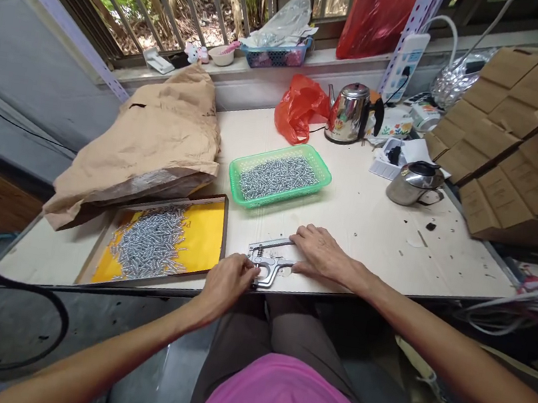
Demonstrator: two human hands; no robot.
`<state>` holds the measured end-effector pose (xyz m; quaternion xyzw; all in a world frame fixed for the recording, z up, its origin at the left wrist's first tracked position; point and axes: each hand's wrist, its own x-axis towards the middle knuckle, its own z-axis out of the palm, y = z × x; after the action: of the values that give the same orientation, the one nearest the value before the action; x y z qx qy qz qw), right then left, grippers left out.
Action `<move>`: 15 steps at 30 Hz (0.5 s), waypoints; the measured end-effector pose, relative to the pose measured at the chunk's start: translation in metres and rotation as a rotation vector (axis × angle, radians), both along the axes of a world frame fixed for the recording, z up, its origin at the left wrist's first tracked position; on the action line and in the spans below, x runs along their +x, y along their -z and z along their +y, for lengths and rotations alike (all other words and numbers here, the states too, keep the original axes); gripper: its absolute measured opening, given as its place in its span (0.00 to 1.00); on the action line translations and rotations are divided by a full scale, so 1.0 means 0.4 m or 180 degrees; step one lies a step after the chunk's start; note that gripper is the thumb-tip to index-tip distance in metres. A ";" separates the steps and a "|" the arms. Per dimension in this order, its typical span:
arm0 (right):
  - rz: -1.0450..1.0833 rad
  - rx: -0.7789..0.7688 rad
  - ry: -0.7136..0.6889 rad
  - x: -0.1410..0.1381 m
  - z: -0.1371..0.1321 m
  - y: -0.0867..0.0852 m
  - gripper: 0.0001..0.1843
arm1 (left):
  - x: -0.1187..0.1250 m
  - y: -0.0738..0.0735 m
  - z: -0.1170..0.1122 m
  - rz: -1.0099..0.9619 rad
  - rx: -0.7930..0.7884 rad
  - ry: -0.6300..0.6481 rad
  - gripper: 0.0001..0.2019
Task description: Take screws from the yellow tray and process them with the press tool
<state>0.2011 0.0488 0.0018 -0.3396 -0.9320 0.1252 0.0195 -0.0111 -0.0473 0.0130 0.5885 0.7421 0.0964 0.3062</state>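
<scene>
Silver hand-press pliers (269, 268) with a spring between their arms lie flat near the table's front edge, handles spread apart. My right hand (319, 255) grips the handle ends from the right, fingers on the far handle and thumb by the near one. At the jaw end, my left hand (229, 283) is closed in a pinch; whatever is between its fingertips is too small to make out. Left of it, a shallow tray (225, 229) lined with yellow holds a heap of small silver metal pieces (148, 244). Similar pieces (280, 177) fill a green plastic basket (324, 169) behind the pliers.
A large brown paper sack (159, 124) leans behind the tray. Farther back stand a red plastic bag (300, 108) and a steel kettle (350, 116). To the right are a small steel pot (413, 186) and stacked cardboard boxes (521, 138).
</scene>
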 end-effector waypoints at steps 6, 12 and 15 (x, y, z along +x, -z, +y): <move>-0.0155 0.0016 0.0009 -0.012 -0.009 -0.017 0.25 | 0.057 0.026 0.068 0.0587 0.1189 0.1608 0.23; -0.0304 -0.0152 0.0031 -0.013 -0.007 -0.044 0.28 | 0.070 0.048 0.141 0.0673 0.0919 0.2091 0.24; -0.0433 -0.0163 0.0077 -0.023 -0.015 -0.054 0.21 | 0.070 0.048 0.131 0.0812 0.0919 0.2092 0.19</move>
<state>0.1920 0.0429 0.0232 -0.3589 -0.9235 0.1254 -0.0510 0.0170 0.0052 -0.0062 0.8394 0.5247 0.0225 0.1398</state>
